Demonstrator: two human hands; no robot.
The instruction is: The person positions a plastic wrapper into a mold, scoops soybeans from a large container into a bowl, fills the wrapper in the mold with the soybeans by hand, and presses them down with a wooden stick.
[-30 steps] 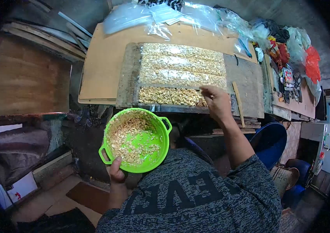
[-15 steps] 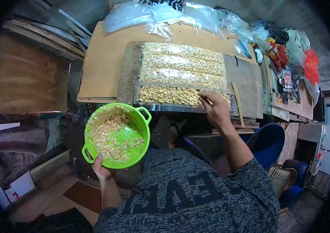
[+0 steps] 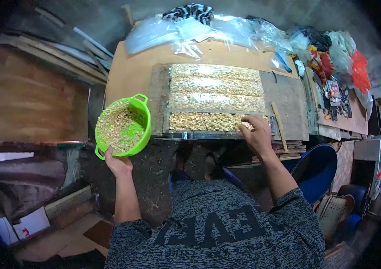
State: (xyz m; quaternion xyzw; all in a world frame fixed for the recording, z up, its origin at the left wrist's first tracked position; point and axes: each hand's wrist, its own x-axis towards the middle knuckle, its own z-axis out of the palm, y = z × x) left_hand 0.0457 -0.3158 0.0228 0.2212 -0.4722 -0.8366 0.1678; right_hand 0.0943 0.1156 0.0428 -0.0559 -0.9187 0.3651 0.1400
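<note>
My left hand (image 3: 119,165) grips the lower rim of a green two-handled bowl (image 3: 142,142), tilted and partly filled with pale chopped nuts (image 3: 118,127). My right hand (image 3: 257,136) is over the right end of the front row of nut pieces (image 3: 206,121), thumb and fingertips brought together at its surface. Whether they pinch anything is too small to tell. Behind that row, several rows under shiny clear film (image 3: 217,85) lie in a frame on a worn board (image 3: 158,96).
A wooden stick (image 3: 279,127) lies right of the rows. Clear plastic sheets (image 3: 152,36) are along the table's back, with bags, a red one (image 3: 360,71) among them, at the right. A blue barrel (image 3: 314,166) stands below the table's right side.
The green bowl has moved left and tilted further, with my left hand on it. My right hand has stayed at the front row's right part, its fingers shifting slightly. The view has shifted a little.
</note>
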